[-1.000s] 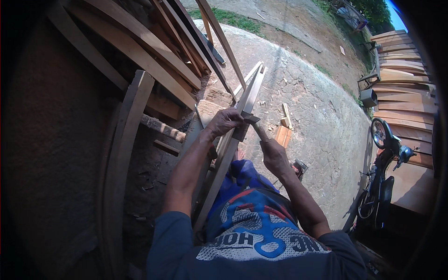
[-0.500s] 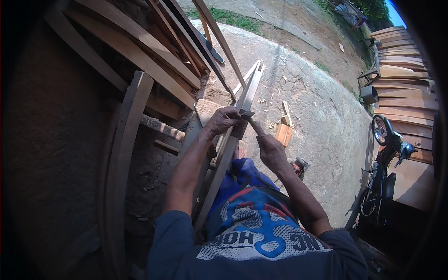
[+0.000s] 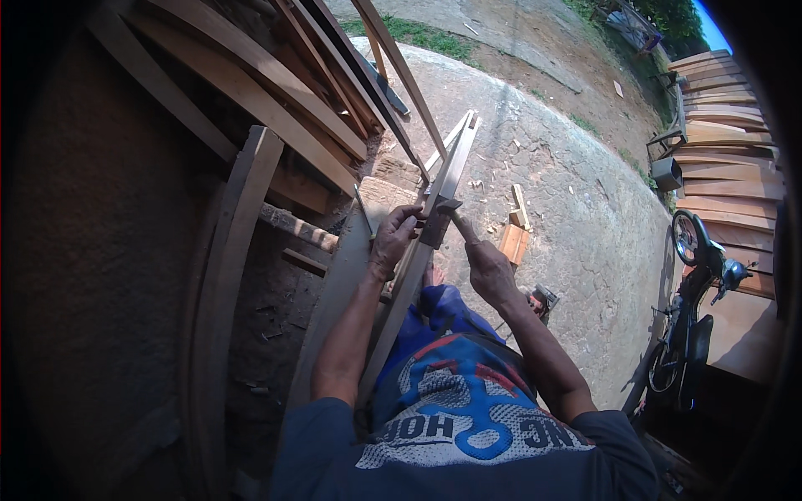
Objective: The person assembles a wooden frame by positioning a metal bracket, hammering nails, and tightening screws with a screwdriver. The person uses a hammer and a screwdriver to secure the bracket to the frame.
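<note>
Concrete yard [image 3: 576,209]; left hand [image 3: 393,242] grips one strip [image 3: 434,209], right hand [image 3: 489,267] grips one hammer [image 3: 451,219]; two blocks [image 3: 514,242] beyond.

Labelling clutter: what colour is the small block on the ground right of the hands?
Orange-brown wooden block, clearest in the head view.

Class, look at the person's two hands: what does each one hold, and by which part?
The left hand grips the long wooden strip at its middle. The right hand holds a hammer by its handle, the head against the strip.
</note>
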Demonstrator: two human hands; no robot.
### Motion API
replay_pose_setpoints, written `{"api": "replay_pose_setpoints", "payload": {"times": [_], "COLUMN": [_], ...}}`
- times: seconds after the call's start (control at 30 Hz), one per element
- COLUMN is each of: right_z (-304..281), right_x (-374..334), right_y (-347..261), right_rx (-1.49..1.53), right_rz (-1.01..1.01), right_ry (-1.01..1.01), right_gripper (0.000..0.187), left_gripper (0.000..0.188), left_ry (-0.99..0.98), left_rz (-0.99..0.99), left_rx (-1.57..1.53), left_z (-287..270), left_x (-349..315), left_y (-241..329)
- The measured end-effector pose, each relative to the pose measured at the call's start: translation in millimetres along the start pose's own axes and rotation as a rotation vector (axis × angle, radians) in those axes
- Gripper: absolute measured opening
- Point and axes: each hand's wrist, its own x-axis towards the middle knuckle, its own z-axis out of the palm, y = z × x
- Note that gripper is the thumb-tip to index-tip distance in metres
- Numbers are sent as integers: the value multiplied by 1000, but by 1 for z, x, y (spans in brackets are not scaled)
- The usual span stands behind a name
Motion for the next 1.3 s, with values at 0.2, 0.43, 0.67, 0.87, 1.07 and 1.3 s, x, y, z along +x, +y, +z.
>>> {"api": "replay_pose_setpoints", "payload": {"times": [0.2, 0.43, 0.67, 0.87, 1.07, 1.3], "right_z": [-4, -12, 4, -17, -17, -14], "right_x": [-1, 7, 8, 7, 6, 10], "right_y": [-16, -20, 2, -18, -19, -13], "right_rx": [39, 18, 31, 166, 182, 188], "right_rz": [-47, -48, -1, -43, 97, 69], "right_ry": [124, 105, 67, 239, 126, 101], "right_gripper": [85, 85, 84, 80, 63, 62], "left_gripper": [34, 46, 43, 20, 16, 24], "left_ry": [39, 82, 214, 359, 400, 465], "left_rz": [111, 102, 216, 359, 435, 338], "left_rx": [111, 293, 754, 1053, 1151, 1158], "left_z": [7, 27, 54, 77, 75, 79], "left_x": [-14, -14, -7, 5, 14, 14], "left_y": [-9, 13, 23, 22, 7, 8]}}
